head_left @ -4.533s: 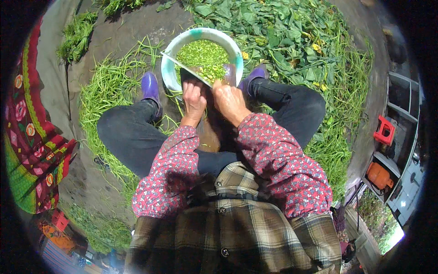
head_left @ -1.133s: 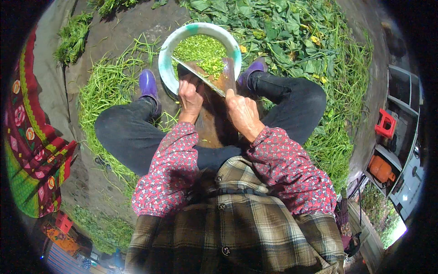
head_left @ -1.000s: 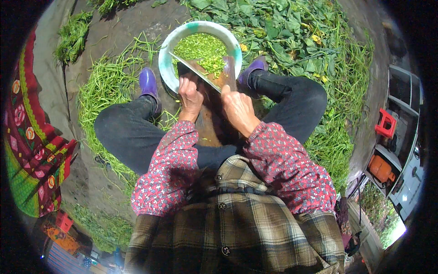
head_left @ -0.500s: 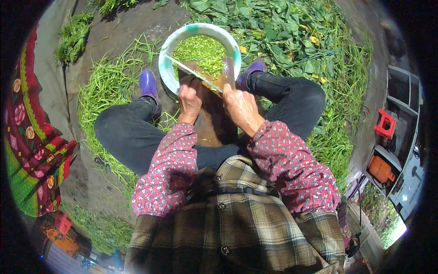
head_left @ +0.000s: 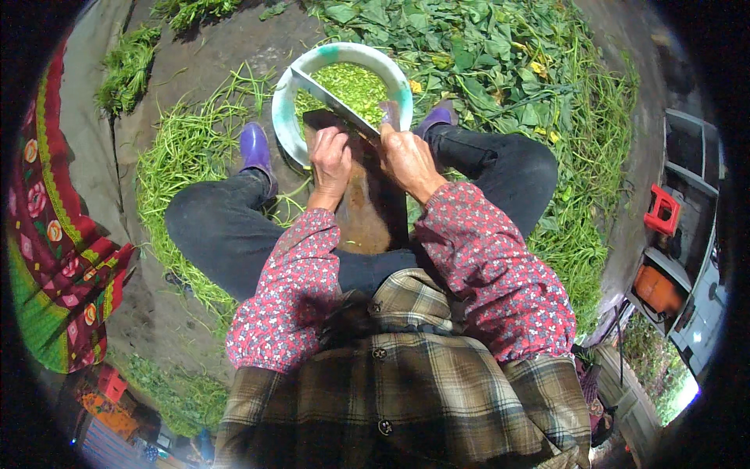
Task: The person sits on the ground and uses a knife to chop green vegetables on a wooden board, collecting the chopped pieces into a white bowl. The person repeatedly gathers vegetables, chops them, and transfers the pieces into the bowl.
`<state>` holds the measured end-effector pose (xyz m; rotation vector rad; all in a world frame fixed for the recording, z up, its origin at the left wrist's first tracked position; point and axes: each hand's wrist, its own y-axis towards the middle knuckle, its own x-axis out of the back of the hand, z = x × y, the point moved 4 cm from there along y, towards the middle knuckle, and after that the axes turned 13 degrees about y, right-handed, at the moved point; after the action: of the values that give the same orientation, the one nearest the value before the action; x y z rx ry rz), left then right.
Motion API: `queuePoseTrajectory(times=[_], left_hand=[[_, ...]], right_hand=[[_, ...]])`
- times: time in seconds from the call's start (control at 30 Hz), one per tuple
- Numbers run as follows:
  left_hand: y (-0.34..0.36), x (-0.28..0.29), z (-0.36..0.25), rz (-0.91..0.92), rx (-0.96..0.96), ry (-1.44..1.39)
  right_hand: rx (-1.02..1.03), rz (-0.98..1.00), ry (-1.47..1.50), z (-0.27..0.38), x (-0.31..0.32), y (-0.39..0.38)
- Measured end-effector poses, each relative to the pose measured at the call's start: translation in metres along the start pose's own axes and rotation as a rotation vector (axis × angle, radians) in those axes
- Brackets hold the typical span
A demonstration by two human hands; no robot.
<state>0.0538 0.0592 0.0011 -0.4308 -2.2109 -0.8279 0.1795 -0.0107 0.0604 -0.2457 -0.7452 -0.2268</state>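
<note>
My right hand [head_left: 405, 160] is closed on the handle of a long knife [head_left: 336, 100]; its blade slants up and left across a white, green-tinged basin [head_left: 337, 53] filled with chopped green pieces [head_left: 353, 82]. A wooden board [head_left: 366, 207] runs from my lap into the basin's near side, between my legs. My left hand [head_left: 330, 164] is curled closed on the board's upper left, below the blade; what is under its fingers is hidden.
Long green stems [head_left: 180, 160] lie around my left leg, leafy vines [head_left: 500, 70] with yellow flowers at upper right, and bundled greens [head_left: 129, 66] at upper left. A flowered red cloth [head_left: 58, 273] lies left. A red stool [head_left: 662, 209] and an orange object [head_left: 655, 288] are far right.
The knife blade has risen toward the basin's far left rim. Both hands have moved slightly up, still closed. Fewer chopped pieces show on the board's far end.
</note>
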Motion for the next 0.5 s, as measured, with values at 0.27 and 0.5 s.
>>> queuePoseTrajectory(times=[0.27,0.5], left_hand=[[-0.008,-0.003,0.002,-0.023,0.003,0.004],[-0.01,0.002,0.007,0.031,-0.005,0.05]], right_hand=[[-0.052,0.113,-0.175,0.02,0.011,-0.033],[-0.033,0.095,-0.214,0.025,-0.007,-0.026]])
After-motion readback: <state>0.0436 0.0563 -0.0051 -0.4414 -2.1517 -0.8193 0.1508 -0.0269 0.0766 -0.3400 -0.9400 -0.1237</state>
